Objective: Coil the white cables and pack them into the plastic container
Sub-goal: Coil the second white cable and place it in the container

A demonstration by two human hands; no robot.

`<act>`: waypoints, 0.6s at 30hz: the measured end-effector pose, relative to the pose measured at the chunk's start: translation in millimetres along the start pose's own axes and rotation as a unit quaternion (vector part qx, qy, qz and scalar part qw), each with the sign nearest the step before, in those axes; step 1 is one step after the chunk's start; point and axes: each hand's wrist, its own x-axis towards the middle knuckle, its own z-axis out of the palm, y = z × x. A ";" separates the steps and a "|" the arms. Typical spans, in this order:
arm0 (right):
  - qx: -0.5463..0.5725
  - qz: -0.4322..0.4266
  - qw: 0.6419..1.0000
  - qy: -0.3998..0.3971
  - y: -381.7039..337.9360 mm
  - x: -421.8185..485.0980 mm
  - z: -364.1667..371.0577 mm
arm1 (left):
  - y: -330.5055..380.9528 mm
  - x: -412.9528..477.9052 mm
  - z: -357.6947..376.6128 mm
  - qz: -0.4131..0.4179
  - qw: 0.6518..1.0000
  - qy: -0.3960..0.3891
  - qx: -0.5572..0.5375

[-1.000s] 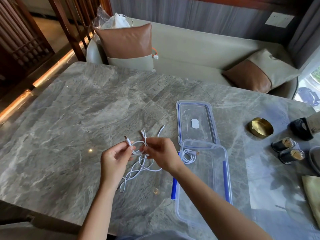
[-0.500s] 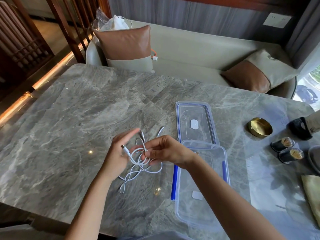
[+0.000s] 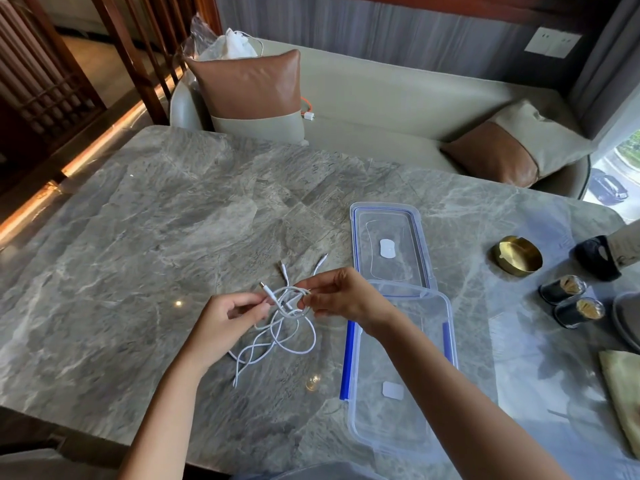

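Note:
A tangle of white cables [image 3: 277, 337] lies on the grey marble table [image 3: 138, 254], with loose plug ends pointing away from me. My left hand [image 3: 230, 315] pinches one cable just below its metal plug. My right hand [image 3: 341, 296] pinches a small loop of the same cable, slightly above the table. The clear plastic container [image 3: 398, 420] with blue clips stands just right of the cables, partly under my right forearm. Whether anything lies inside it is hidden by my arm.
The container's clear lid [image 3: 389, 247] lies flat behind the container. A brass dish [image 3: 517, 254], two small dark jars [image 3: 571, 301] and a cloth [image 3: 623, 393] sit at the right. A sofa with cushions [image 3: 249, 88] runs along the far table edge.
My left hand, spread open half a second ago, has closed its fingers on the cable near the plug. My right hand still holds the loop, shifted slightly right.

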 end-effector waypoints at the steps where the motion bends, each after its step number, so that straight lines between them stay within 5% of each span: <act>1: 0.013 0.001 1.000 0.003 0.4 0.0 0.5 | 2.0 -2.2 1.7 -0.023 0.999 -0.010 -0.033; 18: 0.122 -0.010 0.992 0.036 7.0 -3.1 9.3 | 16.2 -15.7 40.9 -0.149 0.927 0.015 -0.343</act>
